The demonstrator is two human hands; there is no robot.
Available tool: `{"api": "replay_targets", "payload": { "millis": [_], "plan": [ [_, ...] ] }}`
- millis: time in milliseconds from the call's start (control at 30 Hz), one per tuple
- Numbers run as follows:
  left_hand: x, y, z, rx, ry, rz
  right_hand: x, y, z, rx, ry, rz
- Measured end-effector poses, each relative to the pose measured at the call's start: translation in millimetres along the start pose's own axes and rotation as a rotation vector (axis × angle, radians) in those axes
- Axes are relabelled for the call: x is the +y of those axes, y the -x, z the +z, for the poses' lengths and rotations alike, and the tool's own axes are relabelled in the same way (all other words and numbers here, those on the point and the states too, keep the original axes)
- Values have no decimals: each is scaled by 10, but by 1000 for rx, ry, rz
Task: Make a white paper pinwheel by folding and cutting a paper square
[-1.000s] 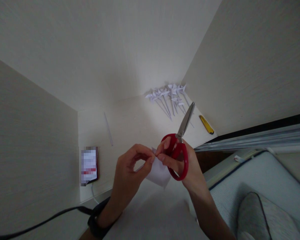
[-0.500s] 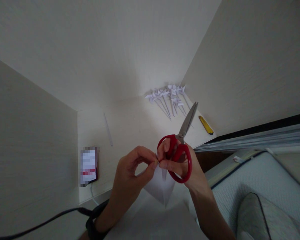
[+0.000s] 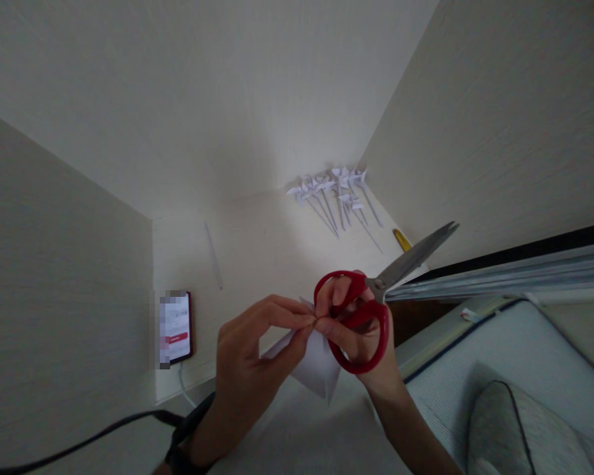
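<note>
My left hand pinches the upper edge of a folded sheet of white paper, thumb against fingertips. Right beside it, my right hand has thumb and fingertips at the same spot on the paper. Red-handled scissors hang on my right hand, with fingers through the handle loops. Their closed blades point up and to the right, away from the paper. The sheet hangs down below my fingers in front of my body. Its pinched part is mostly hidden by the fingertips.
Several white paper pinwheels on sticks lie at the back right of the tabletop. A yellow cutter is partly behind the blades. To the left are a thin white stick and a phone with a cable. A cushion rests at right.
The scissors have swung clockwise, their blades now pointing further right and partly covering the yellow cutter. My left hand has shifted slightly left, and the paper has tilted a little.
</note>
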State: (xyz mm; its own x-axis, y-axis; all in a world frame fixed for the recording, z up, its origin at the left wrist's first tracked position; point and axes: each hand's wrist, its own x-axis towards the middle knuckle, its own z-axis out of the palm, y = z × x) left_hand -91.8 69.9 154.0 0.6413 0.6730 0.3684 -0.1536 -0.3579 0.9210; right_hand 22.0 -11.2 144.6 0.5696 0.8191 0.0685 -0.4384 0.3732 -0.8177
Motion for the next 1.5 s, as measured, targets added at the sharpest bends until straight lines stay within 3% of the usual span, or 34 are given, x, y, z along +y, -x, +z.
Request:
{"api": "replay_targets", "payload": {
  "millis": [267,433,600,900,1100,1500],
  "plan": [
    [67,-33,-1,-42,25,-16,19,15,-11,-44,66,-79],
    [50,-30,10,-37,159,-177,14,7,-17,-66,76,-80],
    [44,-44,-5,-46,285,-318,-5,-17,-77,-73,34,16],
    [55,-95,31,-92,365,-324,-34,-32,-121,-125,-43,91],
    [71,-80,49,-58,383,-298,-25,-34,-99,-118,-28,43],
    [101,-117,46,-15,268,-163,32,58,-116,31,151,-97]
  ]
}}
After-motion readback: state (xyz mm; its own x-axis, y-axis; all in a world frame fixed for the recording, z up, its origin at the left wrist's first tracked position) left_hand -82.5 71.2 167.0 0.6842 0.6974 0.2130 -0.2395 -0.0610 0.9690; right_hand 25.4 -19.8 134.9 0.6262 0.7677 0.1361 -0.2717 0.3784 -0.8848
